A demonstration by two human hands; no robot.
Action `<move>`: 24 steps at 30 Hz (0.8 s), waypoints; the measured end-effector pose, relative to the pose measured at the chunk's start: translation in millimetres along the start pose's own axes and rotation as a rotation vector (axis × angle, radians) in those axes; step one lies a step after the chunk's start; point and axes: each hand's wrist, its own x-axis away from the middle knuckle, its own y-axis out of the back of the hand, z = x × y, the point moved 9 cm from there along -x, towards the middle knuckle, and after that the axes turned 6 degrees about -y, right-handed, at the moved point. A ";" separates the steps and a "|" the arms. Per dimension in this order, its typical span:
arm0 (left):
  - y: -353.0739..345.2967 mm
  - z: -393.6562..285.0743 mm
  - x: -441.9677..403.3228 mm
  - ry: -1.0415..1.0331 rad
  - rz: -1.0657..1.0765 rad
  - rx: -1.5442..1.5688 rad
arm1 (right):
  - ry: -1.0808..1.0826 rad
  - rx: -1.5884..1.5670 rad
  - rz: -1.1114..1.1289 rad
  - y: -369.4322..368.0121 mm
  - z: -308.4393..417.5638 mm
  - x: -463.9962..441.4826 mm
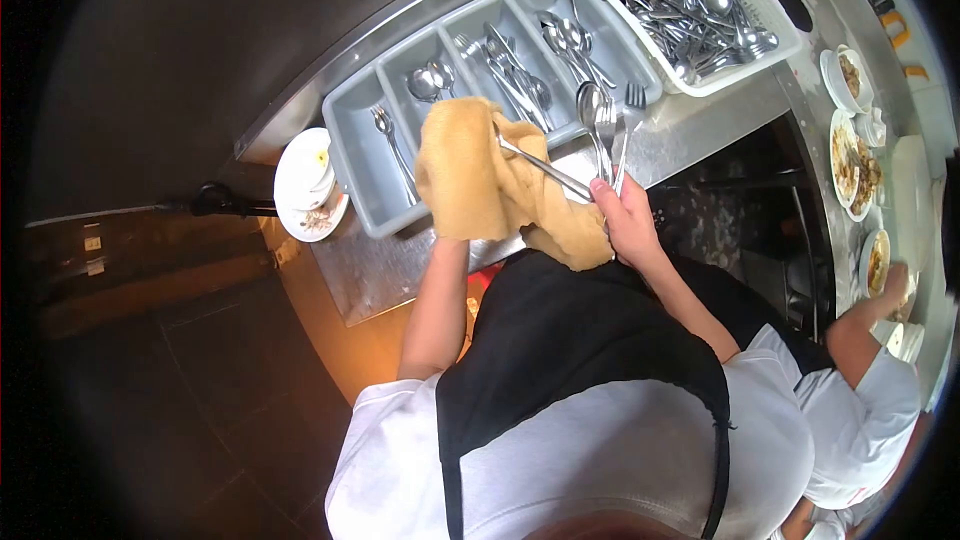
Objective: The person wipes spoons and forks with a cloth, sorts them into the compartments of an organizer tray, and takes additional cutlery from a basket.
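A tan cloth point(480, 175) is draped over my left hand point(451, 252), hiding its fingers. The handle of a metal utensil point(548, 169) sticks out of the cloth's folds toward my right hand. My right hand point(628, 220) is closed around a bunch of forks point(634, 105) and spoons point(591, 103), heads pointing up and away from me. Part of the cloth hangs down by my right fingers. Just beyond both hands lies a grey divided cutlery tray point(345, 145), with spoons, forks and other cutlery lying in its compartments.
A white perforated basket point(690, 85) heaped with ladles and spoons stands at the far right. White dishes with food scraps point(318, 215) sit left of the tray. On the right, a co-worker's hand point(890, 295) is near more used plates point(845, 155). A dark opening point(740, 210) cuts into the counter.
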 end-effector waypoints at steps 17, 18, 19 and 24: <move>-115.7 23.2 -66.2 -0.489 0.469 -0.614 | 0.054 0.179 -0.152 34.9 53.7 1.8; -115.1 18.4 -68.8 -0.464 0.429 -0.590 | -0.047 0.081 -0.137 37.3 44.8 1.4; -113.3 15.3 -69.4 -0.416 0.371 -0.533 | 0.120 0.100 -0.184 41.9 50.1 -0.9; -109.5 19.8 -57.0 -0.161 0.098 -0.151 | 0.303 0.256 -0.439 46.7 59.0 3.0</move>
